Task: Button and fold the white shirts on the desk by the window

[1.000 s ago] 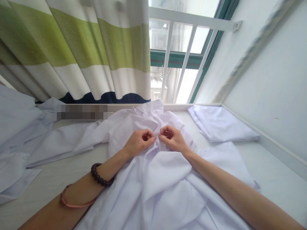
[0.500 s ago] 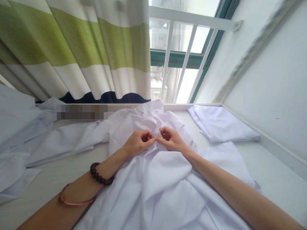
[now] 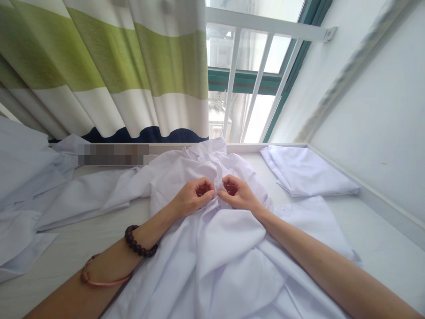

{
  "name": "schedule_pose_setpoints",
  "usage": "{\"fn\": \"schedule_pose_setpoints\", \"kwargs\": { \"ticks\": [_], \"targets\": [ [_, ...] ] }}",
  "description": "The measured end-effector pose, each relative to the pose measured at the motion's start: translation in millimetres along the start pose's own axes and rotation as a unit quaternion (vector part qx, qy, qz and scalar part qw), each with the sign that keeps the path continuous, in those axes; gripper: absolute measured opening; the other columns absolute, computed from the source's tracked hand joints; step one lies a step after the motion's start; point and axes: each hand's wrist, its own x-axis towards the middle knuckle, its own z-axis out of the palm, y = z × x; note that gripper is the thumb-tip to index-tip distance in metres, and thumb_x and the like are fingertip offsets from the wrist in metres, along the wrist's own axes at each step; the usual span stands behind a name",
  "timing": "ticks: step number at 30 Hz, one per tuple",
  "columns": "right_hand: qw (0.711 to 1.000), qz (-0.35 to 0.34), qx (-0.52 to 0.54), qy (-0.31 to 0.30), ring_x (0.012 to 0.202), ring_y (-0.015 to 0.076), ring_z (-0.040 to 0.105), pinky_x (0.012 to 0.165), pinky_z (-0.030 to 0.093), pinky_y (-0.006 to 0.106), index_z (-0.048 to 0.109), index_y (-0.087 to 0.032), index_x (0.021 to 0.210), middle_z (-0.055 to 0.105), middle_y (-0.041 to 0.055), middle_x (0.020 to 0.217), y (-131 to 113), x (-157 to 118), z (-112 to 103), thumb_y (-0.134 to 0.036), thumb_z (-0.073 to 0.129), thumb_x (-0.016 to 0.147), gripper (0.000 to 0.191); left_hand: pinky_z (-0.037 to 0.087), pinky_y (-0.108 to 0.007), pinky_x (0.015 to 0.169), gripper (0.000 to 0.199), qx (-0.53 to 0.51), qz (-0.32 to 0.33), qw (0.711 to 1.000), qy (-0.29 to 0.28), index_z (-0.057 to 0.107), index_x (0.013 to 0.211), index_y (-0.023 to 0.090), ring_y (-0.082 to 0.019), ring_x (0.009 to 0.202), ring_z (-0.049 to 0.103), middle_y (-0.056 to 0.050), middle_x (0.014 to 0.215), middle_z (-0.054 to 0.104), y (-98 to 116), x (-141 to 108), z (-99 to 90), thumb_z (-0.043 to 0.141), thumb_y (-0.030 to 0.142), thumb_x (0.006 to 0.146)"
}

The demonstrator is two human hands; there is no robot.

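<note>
A white long garment with a collar and sleeves, like a lab coat (image 3: 232,248), lies spread in front of me, its collar toward the window. My left hand (image 3: 194,195) pinches the left side of its front opening, thumb against fingers. Just across from it, my right hand (image 3: 237,192) pinches the right side of the same opening. The fingertips of both hands are close together at the coat's middle line. Any button between them is too small or hidden to make out. One sleeve (image 3: 109,188) stretches out to the left. The lower part lies in loose folds toward me.
A folded white cloth (image 3: 308,170) lies at the back right, by the bed's raised edge (image 3: 392,212). More white garments (image 3: 23,164) are heaped at the left. Behind are a green-and-white curtain (image 3: 133,57) and a white railing (image 3: 262,26) before the window.
My fingertips have drawn very slightly apart at the coat's front, the right hand shifting a little to the right. The coat and everything else lie as before.
</note>
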Motion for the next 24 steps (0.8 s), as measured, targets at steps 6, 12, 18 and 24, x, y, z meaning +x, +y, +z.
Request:
{"fn": "schedule_pose_setpoints", "kwargs": {
  "ticks": [6, 12, 18, 24],
  "targets": [
    [1.000, -0.005, -0.002, 0.006, 0.052, 0.0082, 0.036, 0.050, 0.031, 0.024, 0.044, -0.021, 0.067, 0.042, -0.0057, 0.062, 0.2, 0.6, -1.1, -0.035, 0.067, 0.069, 0.027, 0.040, -0.016, 0.047, 0.025, 0.003, 0.014, 1.000, 0.003, 0.054, 0.086, 0.017, -0.007, 0.054, 0.049, 0.003, 0.072, 0.057, -2.4, -1.5, -1.1, 0.067, 0.037, 0.077],
    [1.000, -0.003, 0.016, 0.018, 0.056, 0.0098, 0.041, 0.051, 0.035, 0.024, 0.051, -0.020, 0.066, 0.048, -0.0041, 0.062, 0.2, 0.1, -2.4, -0.036, 0.069, 0.071, 0.025, 0.048, -0.019, 0.057, 0.026, -0.018, 0.015, 1.000, 0.019, 0.061, 0.089, 0.015, -0.010, 0.065, 0.055, 0.001, 0.078, 0.059, -3.9, 0.6, -1.5, 0.070, 0.034, 0.073],
    [0.998, 0.036, 0.049, 0.013, 0.055, 0.0098, 0.044, 0.051, 0.035, 0.025, 0.064, -0.017, 0.069, 0.057, -0.0015, 0.063, -1.0, -1.0, -2.7, -0.036, 0.069, 0.074, 0.020, 0.050, -0.023, 0.066, 0.023, -0.004, 0.028, 0.998, 0.054, 0.061, 0.088, 0.014, -0.011, 0.068, 0.055, 0.000, 0.078, 0.059, -8.5, 2.6, 0.8, 0.069, 0.029, 0.073],
    [0.998, 0.030, 0.064, 0.004, 0.059, 0.0101, 0.048, 0.056, 0.039, 0.024, 0.062, -0.018, 0.071, 0.058, -0.0020, 0.068, 1.1, 1.5, -2.6, -0.030, 0.070, 0.071, 0.015, 0.048, -0.022, 0.065, 0.020, 0.054, 0.049, 0.995, 0.074, 0.060, 0.090, 0.015, -0.011, 0.066, 0.054, 0.001, 0.076, 0.059, -7.9, 1.6, 1.7, 0.065, 0.025, 0.073]
  ]
}}
